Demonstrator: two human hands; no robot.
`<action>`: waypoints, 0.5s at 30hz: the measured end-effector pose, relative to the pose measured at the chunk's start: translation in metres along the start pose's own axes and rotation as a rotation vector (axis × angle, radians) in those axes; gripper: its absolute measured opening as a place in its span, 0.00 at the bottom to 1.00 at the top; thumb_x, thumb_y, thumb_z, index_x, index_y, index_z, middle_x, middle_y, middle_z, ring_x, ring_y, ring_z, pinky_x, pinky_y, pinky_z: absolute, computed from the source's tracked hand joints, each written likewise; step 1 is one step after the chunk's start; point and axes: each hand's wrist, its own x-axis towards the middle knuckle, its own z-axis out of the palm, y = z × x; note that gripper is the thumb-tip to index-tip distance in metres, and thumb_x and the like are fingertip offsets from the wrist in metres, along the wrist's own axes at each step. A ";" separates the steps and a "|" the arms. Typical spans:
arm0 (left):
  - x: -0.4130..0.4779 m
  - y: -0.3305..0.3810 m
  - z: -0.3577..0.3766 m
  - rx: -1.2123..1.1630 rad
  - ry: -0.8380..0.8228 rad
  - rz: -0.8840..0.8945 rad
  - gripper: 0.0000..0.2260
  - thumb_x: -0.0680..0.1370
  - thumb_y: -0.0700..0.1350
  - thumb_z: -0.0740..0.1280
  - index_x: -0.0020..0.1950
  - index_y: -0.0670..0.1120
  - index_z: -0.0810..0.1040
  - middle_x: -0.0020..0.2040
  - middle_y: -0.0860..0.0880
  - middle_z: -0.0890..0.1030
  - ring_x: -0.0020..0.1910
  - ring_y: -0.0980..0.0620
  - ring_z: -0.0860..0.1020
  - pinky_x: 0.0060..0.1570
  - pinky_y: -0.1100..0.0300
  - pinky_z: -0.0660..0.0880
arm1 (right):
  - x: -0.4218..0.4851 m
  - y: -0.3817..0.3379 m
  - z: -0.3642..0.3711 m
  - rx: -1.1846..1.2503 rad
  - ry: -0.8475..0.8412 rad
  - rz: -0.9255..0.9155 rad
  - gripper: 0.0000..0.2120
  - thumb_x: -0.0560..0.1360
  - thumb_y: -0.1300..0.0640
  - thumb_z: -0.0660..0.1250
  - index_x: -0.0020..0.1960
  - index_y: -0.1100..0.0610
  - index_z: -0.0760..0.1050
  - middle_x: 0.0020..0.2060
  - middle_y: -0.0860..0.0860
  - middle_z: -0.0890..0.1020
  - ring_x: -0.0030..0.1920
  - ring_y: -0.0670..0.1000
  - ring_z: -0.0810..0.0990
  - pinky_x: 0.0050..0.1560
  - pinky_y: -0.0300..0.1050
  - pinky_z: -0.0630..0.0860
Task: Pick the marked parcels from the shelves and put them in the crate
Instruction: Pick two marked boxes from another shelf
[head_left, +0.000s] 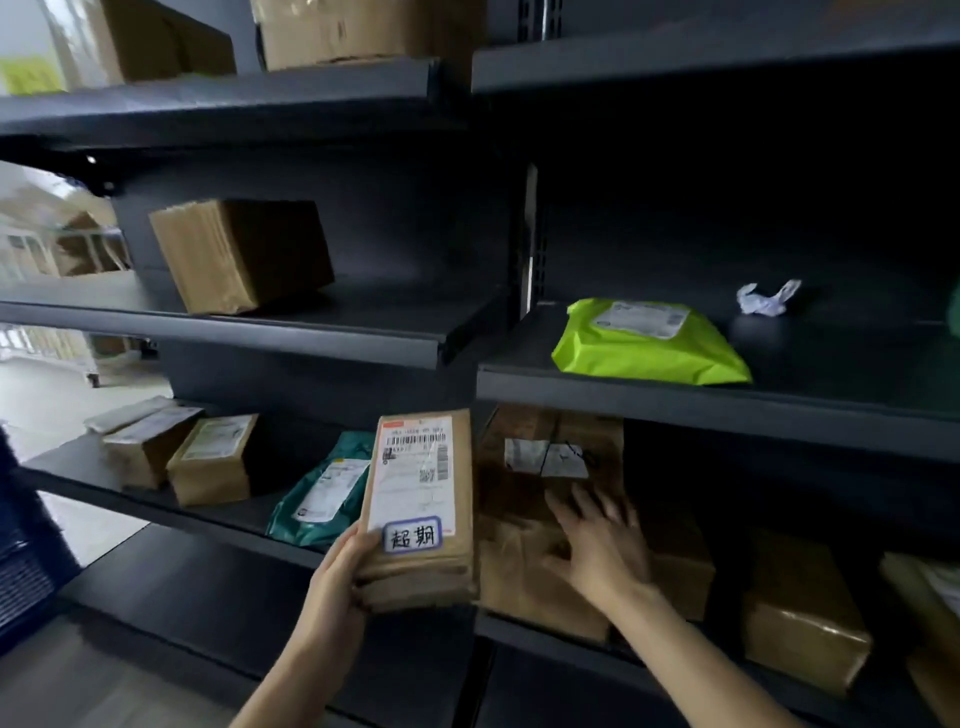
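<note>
I see the dark shelving filling the view, with a big brown box on its middle left shelf and a lime-green mailer on the middle right one. In front of the lower shelf, the marked parcel stands upright beside a teal mailer, gripped at its bottom end by the left hand. The right hand is blurred, its fingers spread wide over the brown parcels on the lower right; I cannot tell whether it touches them.
</note>
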 end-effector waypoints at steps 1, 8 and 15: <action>0.002 -0.003 -0.001 0.000 -0.012 0.029 0.21 0.66 0.48 0.67 0.57 0.42 0.78 0.45 0.43 0.86 0.39 0.49 0.84 0.34 0.58 0.81 | 0.004 0.001 0.003 0.023 0.017 0.002 0.34 0.74 0.39 0.61 0.75 0.42 0.49 0.77 0.49 0.54 0.76 0.55 0.50 0.71 0.58 0.57; -0.003 -0.008 -0.003 0.034 -0.082 0.158 0.24 0.65 0.49 0.69 0.60 0.44 0.78 0.51 0.41 0.85 0.44 0.46 0.84 0.41 0.54 0.79 | -0.016 -0.002 0.010 0.042 0.158 -0.054 0.31 0.76 0.44 0.62 0.74 0.41 0.52 0.76 0.47 0.55 0.76 0.54 0.49 0.66 0.55 0.68; -0.019 -0.003 0.009 0.055 -0.142 0.262 0.19 0.66 0.49 0.69 0.56 0.47 0.80 0.50 0.42 0.85 0.42 0.48 0.84 0.36 0.58 0.80 | -0.056 -0.011 0.014 -0.044 0.348 -0.244 0.36 0.45 0.49 0.84 0.53 0.47 0.82 0.54 0.52 0.83 0.56 0.59 0.81 0.38 0.56 0.81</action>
